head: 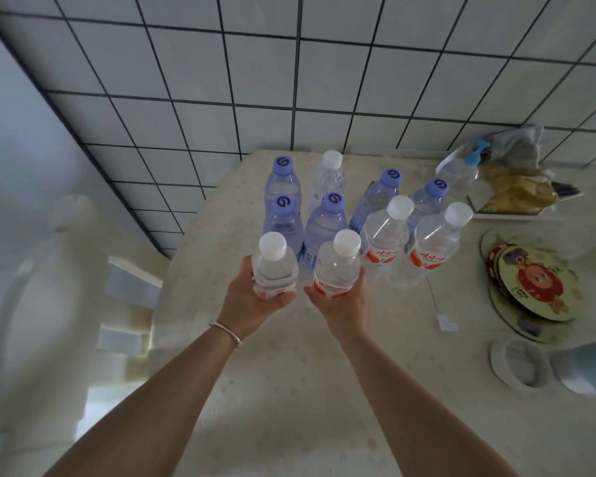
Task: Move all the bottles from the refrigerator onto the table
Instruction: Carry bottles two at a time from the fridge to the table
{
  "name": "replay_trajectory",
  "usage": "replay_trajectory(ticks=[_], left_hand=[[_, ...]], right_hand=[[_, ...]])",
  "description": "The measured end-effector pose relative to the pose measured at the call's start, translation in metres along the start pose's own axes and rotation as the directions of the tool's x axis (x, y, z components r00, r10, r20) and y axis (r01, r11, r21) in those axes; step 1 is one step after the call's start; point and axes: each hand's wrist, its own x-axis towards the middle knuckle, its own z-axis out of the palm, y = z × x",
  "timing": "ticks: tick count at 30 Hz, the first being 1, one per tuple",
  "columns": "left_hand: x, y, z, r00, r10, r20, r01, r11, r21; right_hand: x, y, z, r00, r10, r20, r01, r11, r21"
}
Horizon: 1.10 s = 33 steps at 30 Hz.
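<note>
dim, cool, even light; wide-angle bending curves the tiled wall (289, 80); left and right edges blur, soft shadows.

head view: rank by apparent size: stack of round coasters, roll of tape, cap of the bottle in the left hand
1. Stack of round coasters, clearly the largest.
2. Roll of tape, smaller, though it sits nearer the camera and partly cut off, so this is apparent size only.
3. White cap on the bottle in the left hand, smallest.
</note>
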Motion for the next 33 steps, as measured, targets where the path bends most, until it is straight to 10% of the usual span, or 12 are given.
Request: replay_trajectory(ticks=[15,24,33], left_hand=[[-0.081,0.001,-0.019,0.936,-0.148,-0.318,0.149,0.989,-0.021],[-0.245,0.045,-0.035,0.752,-0.059,-0.656,0.13,0.99,0.059],[-0.454,0.048,-0.027,0.45,-0.168,-0.877,0.312,0.95,-0.021]], right_hand=[[-0.061,0.001,-0.041,0.963,-0.036,0.266,0.105,0.962,-0.251],[-0.156,-0.024,-0.063,0.639,-0.37,0.674,0.608,0.78,-0.148],[-0.325,-0.017,-0.067,0.271,-0.434,0.859,0.734,0.671,0.107]])
